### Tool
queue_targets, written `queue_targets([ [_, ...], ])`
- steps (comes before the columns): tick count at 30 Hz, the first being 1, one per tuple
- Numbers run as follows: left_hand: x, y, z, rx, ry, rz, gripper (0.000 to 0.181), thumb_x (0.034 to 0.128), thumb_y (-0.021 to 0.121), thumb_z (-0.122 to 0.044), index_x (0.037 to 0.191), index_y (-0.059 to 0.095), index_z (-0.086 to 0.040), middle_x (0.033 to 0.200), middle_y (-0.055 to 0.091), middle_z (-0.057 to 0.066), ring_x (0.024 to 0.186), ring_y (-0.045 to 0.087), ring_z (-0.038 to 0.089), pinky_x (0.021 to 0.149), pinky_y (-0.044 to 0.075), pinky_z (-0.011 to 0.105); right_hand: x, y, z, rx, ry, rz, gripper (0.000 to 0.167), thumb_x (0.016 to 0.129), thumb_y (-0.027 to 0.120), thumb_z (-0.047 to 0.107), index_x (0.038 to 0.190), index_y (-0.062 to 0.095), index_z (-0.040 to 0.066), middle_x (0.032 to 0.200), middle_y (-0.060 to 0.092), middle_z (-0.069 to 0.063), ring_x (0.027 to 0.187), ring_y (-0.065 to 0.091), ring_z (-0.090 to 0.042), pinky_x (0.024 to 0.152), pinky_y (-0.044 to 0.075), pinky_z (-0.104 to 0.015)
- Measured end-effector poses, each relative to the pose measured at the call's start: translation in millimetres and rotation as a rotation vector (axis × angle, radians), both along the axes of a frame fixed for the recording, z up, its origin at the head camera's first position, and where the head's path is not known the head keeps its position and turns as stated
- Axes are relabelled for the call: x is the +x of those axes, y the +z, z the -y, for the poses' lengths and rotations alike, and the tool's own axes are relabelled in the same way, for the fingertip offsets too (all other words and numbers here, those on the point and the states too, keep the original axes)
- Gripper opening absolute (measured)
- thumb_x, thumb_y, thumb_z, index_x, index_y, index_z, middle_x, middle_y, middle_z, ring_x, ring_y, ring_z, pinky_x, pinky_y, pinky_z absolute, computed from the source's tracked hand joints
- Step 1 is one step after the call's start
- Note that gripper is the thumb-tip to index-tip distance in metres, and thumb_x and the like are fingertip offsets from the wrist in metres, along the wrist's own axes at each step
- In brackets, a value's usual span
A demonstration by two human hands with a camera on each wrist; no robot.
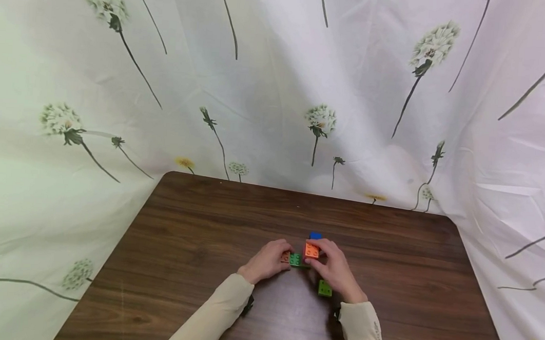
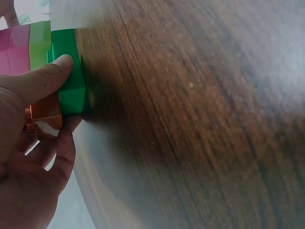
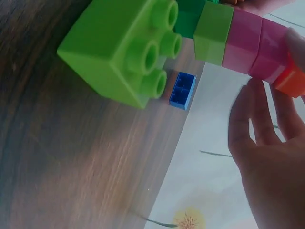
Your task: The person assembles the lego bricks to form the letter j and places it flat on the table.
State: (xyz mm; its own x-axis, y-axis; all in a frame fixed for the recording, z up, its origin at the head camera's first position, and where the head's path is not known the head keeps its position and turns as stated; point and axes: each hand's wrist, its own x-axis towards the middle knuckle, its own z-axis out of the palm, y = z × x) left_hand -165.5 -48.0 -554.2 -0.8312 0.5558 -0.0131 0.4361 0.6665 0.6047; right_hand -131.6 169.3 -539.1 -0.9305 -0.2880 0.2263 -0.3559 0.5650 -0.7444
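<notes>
to seat the orange brick [image 1: 312, 250] well, pressure should probably run straight down through the magenta bricks [image 3: 243, 36] toward the dark green brick [image 1: 295, 259] (a tilt might pry the column loose). the left hand [image 1: 264, 262] grips the brown brick [image 2: 46, 112] at the dark green brick's left end; the right hand [image 1: 335, 268] pinches the orange brick above its right end. the dark green brick lies between both hands.

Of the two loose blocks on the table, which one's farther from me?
The blue block, just beyond your right hand; the other, the loose light green block, sits nearer you.
</notes>
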Motion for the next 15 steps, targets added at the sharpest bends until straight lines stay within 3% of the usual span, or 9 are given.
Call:
queue_targets([
  [3, -0.3, -0.6, -0.4, 0.0, 0.003, 0.002, 0.025, 0.0833, 0.075, -0.017, 0.107, 0.069, -0.01, 0.095, 0.062, -0.002, 0.082, 0.054, 0.005, 0.076, 0.047, 0.023, -0.4, 0.3, -1.5, -0.017, 0.011, 0.021, 0.042, 0.085, 0.074, 0.017, 0.125, 0.062, 0.02, 0.11, 0.064, 0.001, 0.094, 0.056, -0.013, 0.081, 0.053, -0.04],
  [8, 0.2, -0.5, -1.3, -0.004, 0.007, 0.002, 0.025, 0.0836, 0.075, -0.017, 0.107, 0.069, -0.01, 0.095, 0.061, -0.003, 0.082, 0.053, 0.005, 0.077, 0.047, 0.023, -0.9, 1.6, -4.3, 0.002, 0.027, 0.014, 0.043, 0.084, 0.074, 0.019, 0.126, 0.063, 0.02, 0.109, 0.065, 0.002, 0.091, 0.057, -0.011, 0.079, 0.053, -0.031],
  [15, -1.0, -0.5, -1.9, -0.001, -0.003, -0.029, 0.026, 0.0812, 0.077, -0.016, 0.104, 0.069, -0.009, 0.093, 0.062, -0.002, 0.081, 0.054, 0.006, 0.076, 0.048, 0.024, -1.8, 1.5, -6.1, 0.012, 0.033, -0.054, 0.047, 0.082, 0.075, 0.016, 0.128, 0.063, 0.016, 0.109, 0.067, -0.001, 0.092, 0.06, -0.013, 0.077, 0.053, -0.029],
])
